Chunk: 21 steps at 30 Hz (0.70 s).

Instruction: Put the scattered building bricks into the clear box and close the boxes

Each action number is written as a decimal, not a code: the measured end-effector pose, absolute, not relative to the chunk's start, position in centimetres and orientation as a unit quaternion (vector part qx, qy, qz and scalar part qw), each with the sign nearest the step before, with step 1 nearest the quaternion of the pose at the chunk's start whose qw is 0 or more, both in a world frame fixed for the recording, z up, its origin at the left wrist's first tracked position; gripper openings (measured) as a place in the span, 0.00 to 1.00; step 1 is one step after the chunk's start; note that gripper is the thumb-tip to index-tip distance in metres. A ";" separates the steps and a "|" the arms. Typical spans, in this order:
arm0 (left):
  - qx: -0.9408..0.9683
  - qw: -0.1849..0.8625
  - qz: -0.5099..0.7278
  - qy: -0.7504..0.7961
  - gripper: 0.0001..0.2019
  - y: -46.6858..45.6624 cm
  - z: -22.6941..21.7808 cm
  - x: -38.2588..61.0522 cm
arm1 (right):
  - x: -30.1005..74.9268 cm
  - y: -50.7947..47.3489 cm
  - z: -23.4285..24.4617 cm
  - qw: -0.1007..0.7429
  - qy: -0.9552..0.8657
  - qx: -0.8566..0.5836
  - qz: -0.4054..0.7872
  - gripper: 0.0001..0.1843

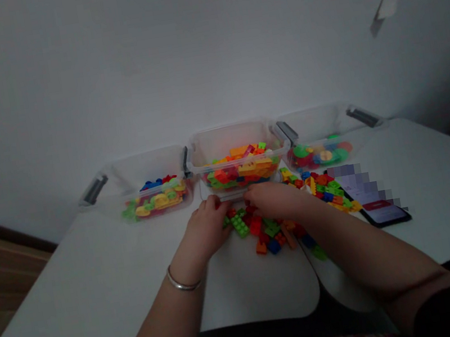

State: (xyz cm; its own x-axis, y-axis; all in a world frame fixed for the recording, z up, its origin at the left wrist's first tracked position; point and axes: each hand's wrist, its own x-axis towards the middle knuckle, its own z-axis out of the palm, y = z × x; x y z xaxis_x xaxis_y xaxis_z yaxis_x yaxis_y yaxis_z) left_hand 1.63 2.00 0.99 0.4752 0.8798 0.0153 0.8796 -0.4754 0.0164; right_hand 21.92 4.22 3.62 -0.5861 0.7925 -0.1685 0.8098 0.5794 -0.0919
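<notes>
A loose pile of toy building blocks (255, 226) in green, red, orange and blue lies on the white table between my hands. At its left edge, my left hand (208, 222) has curled fingers, with a bit of a red block (217, 206) showing between them. My right hand (274, 197) reaches over the pile's far side, its fingers bent downward and closed; whatever is in them is hidden. Just beyond both hands stands a clear plastic box (241, 161) partly filled with mixed blocks. A green block (240, 225) lies between the hands.
Left of the middle box is another clear box (145, 164) with yellow, blue and red pieces. A third clear box (316, 123) at right holds round pieces. More blocks (326, 189) lie beside my right forearm, next to a phone (378, 204). A wall (206, 52) rises behind.
</notes>
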 end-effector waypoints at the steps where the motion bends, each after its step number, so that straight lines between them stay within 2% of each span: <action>1: 0.860 0.001 0.021 0.510 0.24 2.1 0.7 1.4 | 21.9 4.4 3.7 0.058 0.886 0.453 -0.081 0.13; 6: 0.892 0.037 0.106 0.438 0.24 2.9 -0.5 0.2 | 22.0 4.6 3.8 0.068 0.876 0.473 -0.068 0.14; 12: 0.911 0.064 0.213 0.347 0.16 3.1 -0.5 0.2 | 21.8 4.4 3.9 0.046 0.877 0.477 -0.038 0.16; 21: 0.912 0.076 0.194 0.352 0.09 3.8 -1.2 -0.3 | 21.6 3.8 4.8 0.018 0.867 0.496 -0.035 0.14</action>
State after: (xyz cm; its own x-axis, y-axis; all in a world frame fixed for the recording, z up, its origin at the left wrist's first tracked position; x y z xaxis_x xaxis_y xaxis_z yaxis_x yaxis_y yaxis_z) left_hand -0.26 3.75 -1.22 0.6762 0.6725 0.3008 0.6134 -0.7401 0.2757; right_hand 21.58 3.84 4.84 -0.5065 0.8597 -0.0657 0.8622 0.5047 -0.0435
